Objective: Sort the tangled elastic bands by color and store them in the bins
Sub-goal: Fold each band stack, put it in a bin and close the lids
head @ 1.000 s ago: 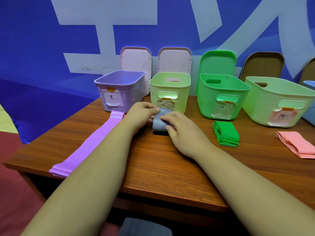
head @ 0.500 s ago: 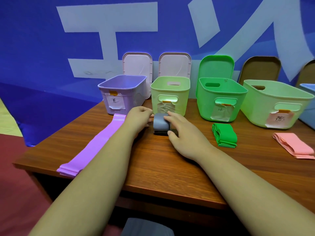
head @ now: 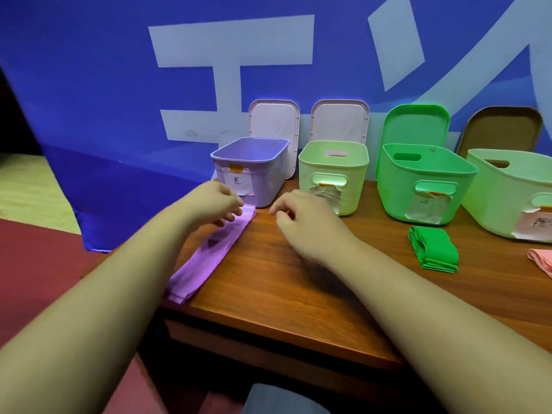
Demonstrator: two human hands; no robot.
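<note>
At the left, the purple band [head: 206, 258] is lying flat on the wooden surface [head: 298, 294]. It is running from the near edge up to the foot of the purple bin [head: 251, 168], probably laid out so it ends in front of the bin matching its colour. The left hand [head: 215, 201] is reaching forward on an extended forearm, palm down, with its fingers curling over the band's far end. The blur is hiding whether they are pinching the band or only brushing it, so I cannot tell its grasp.

Just to the right, the right hand [head: 301, 216] is hovering over bare wood near the band's corner. Its fingers are loosely curled with the knuckles up, and it is grasping nothing. It looks ready to help lift or fold the band.

Behind it, the small pale green bin [head: 333, 174] is standing open, and its paper label is peeling. Next, the green bin [head: 424, 180] is standing open, with the folded green band [head: 433, 249] lying in front of it, evidently sorted and waiting. The wide pale green bin [head: 513, 192] is sitting at the far right, and the pink band [head: 540, 261] is showing only partly at the frame edge below it. The lids [head: 274, 124] are leaning against the blue wall behind, leaving every bin open for loading.
</note>
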